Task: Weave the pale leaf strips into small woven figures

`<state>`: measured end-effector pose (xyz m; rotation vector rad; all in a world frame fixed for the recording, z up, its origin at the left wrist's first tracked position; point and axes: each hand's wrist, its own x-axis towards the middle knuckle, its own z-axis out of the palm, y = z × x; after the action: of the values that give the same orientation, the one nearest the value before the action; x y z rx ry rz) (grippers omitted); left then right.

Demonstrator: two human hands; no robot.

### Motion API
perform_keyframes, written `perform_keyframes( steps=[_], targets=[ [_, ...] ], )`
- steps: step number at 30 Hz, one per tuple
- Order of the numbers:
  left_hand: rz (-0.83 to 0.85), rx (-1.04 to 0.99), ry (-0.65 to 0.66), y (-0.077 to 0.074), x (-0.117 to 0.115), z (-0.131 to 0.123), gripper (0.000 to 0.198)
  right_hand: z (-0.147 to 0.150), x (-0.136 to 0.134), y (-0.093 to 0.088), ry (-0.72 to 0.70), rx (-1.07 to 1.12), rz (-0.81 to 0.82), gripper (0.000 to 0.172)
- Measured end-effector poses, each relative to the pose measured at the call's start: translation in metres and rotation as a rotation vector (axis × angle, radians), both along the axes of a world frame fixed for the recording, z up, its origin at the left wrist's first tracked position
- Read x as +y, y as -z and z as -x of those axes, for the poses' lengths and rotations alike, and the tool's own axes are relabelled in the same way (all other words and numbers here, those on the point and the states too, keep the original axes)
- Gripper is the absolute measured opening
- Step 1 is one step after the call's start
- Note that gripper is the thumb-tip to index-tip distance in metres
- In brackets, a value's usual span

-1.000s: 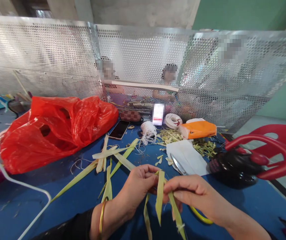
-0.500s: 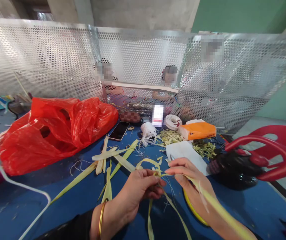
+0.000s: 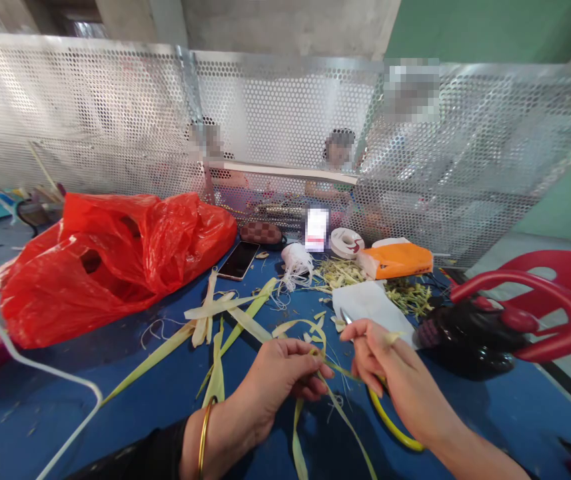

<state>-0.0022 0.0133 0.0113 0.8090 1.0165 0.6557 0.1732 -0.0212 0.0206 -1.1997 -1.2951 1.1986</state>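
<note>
My left hand, with a gold bangle at the wrist, pinches pale green leaf strips. One strip curls above the fingertips and others hang below. To its right, my right hand has curled fingers around a strip that runs across from the left hand; a pale bit shows at its knuckles. Partly hidden beneath the right hand are yellow-handled scissors, with what looks like their metal tip near the index finger. More flat leaf strips lie crossed on the blue table left of my hands.
A red plastic bag fills the left side, near a white cable. Behind my hands are a phone, white string, a tape roll and an orange packet. A black, red-handled pot stands right. People sit behind a perforated screen.
My right hand has turned and its fingers have curled inward. The strip that lay along its forearm no longer shows there. My left hand keeps its pinch in nearly the same place.
</note>
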Motion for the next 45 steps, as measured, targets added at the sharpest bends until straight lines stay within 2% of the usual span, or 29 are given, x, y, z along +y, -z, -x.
perform_keyframes(
  steps=[3,5,9,13,17,19,22,24,27,31,36,38,45],
  targets=[
    [-0.031,-0.013,0.063,0.001,-0.004,0.0,0.011,0.002,-0.003,0.002,-0.159,-0.244,0.041,0.04],
    [-0.037,-0.026,0.065,0.0,-0.007,-0.001,0.01,0.003,-0.002,0.004,-0.11,-0.31,0.062,0.039],
    [-0.01,-0.053,0.024,-0.003,-0.008,-0.003,0.02,0.0,0.002,0.006,0.025,-0.184,0.147,0.053],
    [-0.023,-0.057,0.0,-0.004,-0.006,-0.001,0.021,0.0,-0.003,0.008,-0.026,-0.192,0.033,0.059],
    [-0.018,-0.064,0.041,-0.002,-0.008,0.0,0.02,0.005,-0.005,0.009,0.008,-0.344,-0.037,0.046],
    [-0.026,-0.075,0.059,0.001,-0.009,-0.001,0.023,0.007,0.0,0.01,0.06,-0.303,0.028,0.038],
    [-0.089,-0.067,0.05,0.005,-0.009,-0.003,0.025,0.007,0.007,0.01,0.131,-0.099,0.13,0.032],
    [-0.118,-0.055,0.02,0.004,-0.007,-0.002,0.024,0.006,0.008,0.007,0.138,-0.003,0.118,0.027],
    [-0.122,-0.056,-0.013,-0.002,-0.005,0.001,0.023,0.006,0.005,0.0,0.086,0.003,0.096,0.024],
    [-0.108,-0.093,-0.028,-0.01,-0.005,0.002,0.027,0.006,0.003,-0.007,0.026,-0.147,0.075,0.019],
    [-0.089,-0.089,-0.047,-0.007,-0.006,0.001,0.03,0.006,0.002,-0.007,0.017,-0.401,0.0,0.021],
    [-0.1,-0.092,-0.035,-0.006,-0.006,0.001,0.027,0.006,0.001,-0.007,-0.015,-0.445,-0.025,0.02],
    [-0.107,-0.101,-0.026,-0.008,-0.006,0.001,0.025,0.002,-0.007,-0.012,0.008,-0.532,-0.056,0.025]
  ],
)
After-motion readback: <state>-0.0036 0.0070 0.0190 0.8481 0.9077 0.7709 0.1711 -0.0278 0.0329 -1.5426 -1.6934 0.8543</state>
